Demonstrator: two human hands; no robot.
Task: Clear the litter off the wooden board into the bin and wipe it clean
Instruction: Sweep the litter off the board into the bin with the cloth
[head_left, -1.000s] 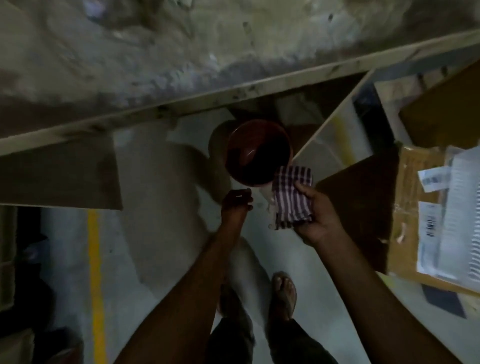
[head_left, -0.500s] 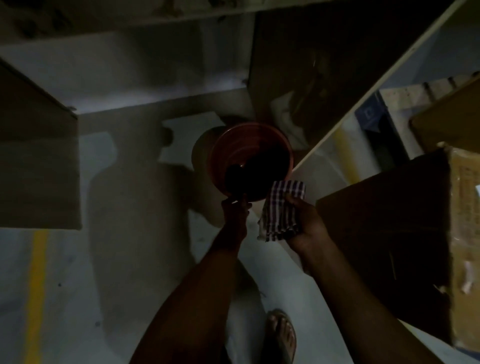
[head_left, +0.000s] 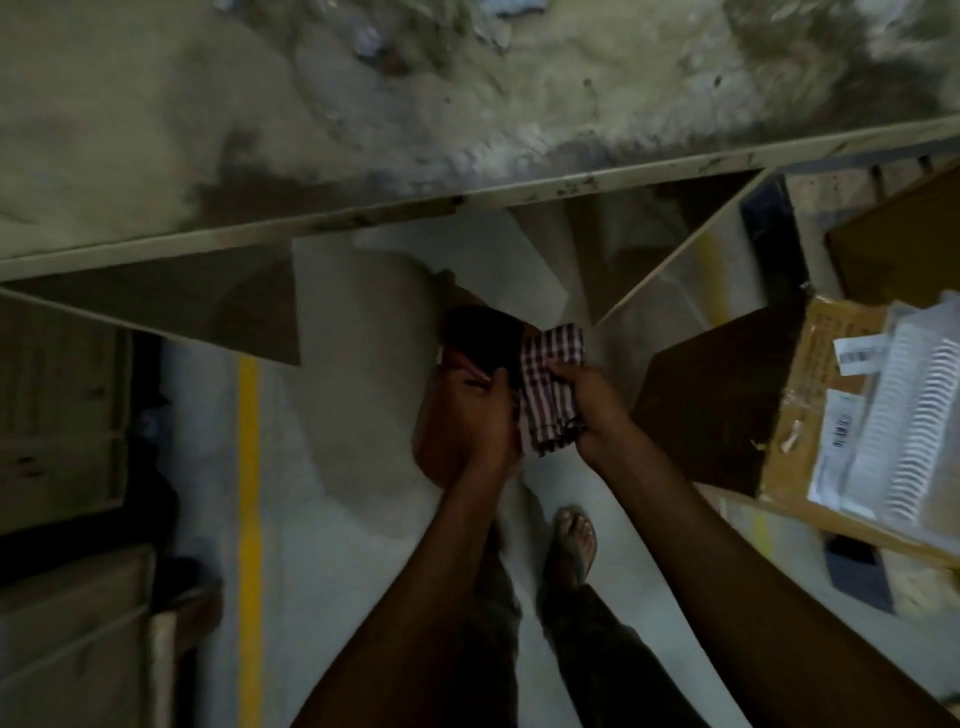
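cloth (head_left: 550, 395): soft, limp; right hand (head_left: 589, 410) fingers pinch it bunched.
bin (head_left: 457, 338): I judge it light, rigid; left hand (head_left: 475, 421) fingers curl over the rim, best hold.

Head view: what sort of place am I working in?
Most likely a warehouse or workshop storage area. A yellow line is painted along the concrete floor, a cardboard box with shipping labels sits at right, and a dusty, debris-strewn wooden board lies ahead.
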